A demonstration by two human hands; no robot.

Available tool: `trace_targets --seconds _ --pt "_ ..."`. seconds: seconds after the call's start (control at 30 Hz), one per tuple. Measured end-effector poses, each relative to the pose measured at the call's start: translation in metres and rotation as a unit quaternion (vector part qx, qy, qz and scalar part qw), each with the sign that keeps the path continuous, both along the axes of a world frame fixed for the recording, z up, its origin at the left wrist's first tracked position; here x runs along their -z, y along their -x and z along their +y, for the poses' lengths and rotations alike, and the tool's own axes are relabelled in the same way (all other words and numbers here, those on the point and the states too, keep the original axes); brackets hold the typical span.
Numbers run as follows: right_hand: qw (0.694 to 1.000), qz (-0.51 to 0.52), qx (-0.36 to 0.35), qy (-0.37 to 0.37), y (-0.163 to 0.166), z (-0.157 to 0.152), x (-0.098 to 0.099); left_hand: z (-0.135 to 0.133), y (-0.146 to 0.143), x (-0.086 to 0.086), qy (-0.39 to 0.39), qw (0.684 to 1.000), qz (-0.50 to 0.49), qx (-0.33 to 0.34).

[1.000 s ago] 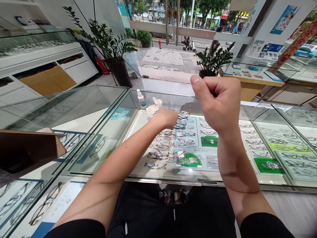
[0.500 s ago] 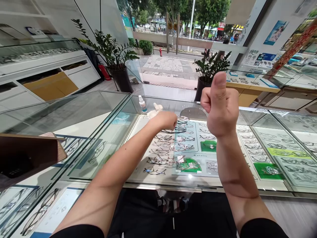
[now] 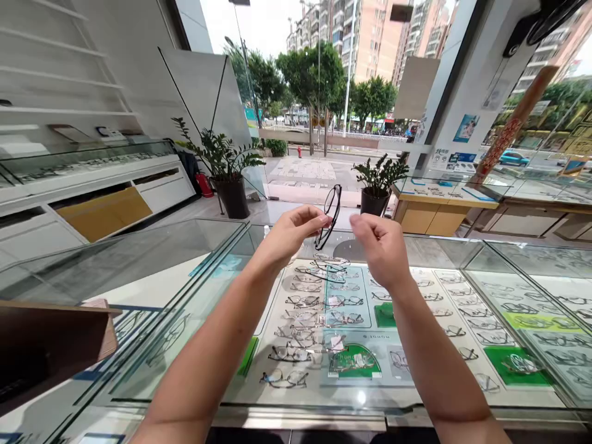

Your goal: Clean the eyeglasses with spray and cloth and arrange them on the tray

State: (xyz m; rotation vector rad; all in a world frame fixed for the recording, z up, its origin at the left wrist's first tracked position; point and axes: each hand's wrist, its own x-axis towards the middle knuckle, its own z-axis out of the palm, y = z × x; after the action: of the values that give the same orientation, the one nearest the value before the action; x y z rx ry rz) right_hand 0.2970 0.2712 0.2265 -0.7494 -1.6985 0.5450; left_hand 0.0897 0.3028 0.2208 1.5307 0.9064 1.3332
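Observation:
Raised over the glass display counter (image 3: 296, 414), my left hand (image 3: 296, 229) grips a pair of dark-rimmed eyeglasses (image 3: 333, 223) between thumb and fingers. The frame is seen nearly edge-on and tilted, with one lens showing at the top. My right hand (image 3: 383, 250) is just to the right of the glasses, apart from them. Its fingers are curled in with the thumb against them; whether anything is inside is hidden. Below, rows of eyeglasses (image 3: 303, 301) lie on the counter. Only the cap of a white bottle (image 3: 267, 230) shows past my left wrist.
A brown box-like object (image 3: 50, 351) juts in at the left. More glass cases with frames (image 3: 531, 308) stand at the right. Two potted plants (image 3: 231, 191) are on the floor beyond the counter, before the glass doors. A wall display (image 3: 92, 179) runs along the left.
My left hand has risen from the rows and now holds eyeglasses. My right hand has turned from its thumb-up fist and come inward, closer to the left. The view has tilted up.

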Motion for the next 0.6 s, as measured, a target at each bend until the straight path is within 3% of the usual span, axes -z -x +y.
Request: trace_targets --seconds 0.17,0.33,0.6 --pt "0.999 0.009 0.022 0.037 0.005 0.005 0.001 -0.019 -0.012 -0.004 -0.014 0.996 -0.09 -0.005" --pt "0.998 0.042 -0.012 0.048 0.005 0.006 0.003 -0.027 -0.018 -0.006 -0.037 0.996 -0.077 0.024" --pt "0.996 0.074 -0.002 0.059 0.005 0.008 0.003 -0.023 -0.02 -0.004 -0.045 0.997 -0.047 0.028"
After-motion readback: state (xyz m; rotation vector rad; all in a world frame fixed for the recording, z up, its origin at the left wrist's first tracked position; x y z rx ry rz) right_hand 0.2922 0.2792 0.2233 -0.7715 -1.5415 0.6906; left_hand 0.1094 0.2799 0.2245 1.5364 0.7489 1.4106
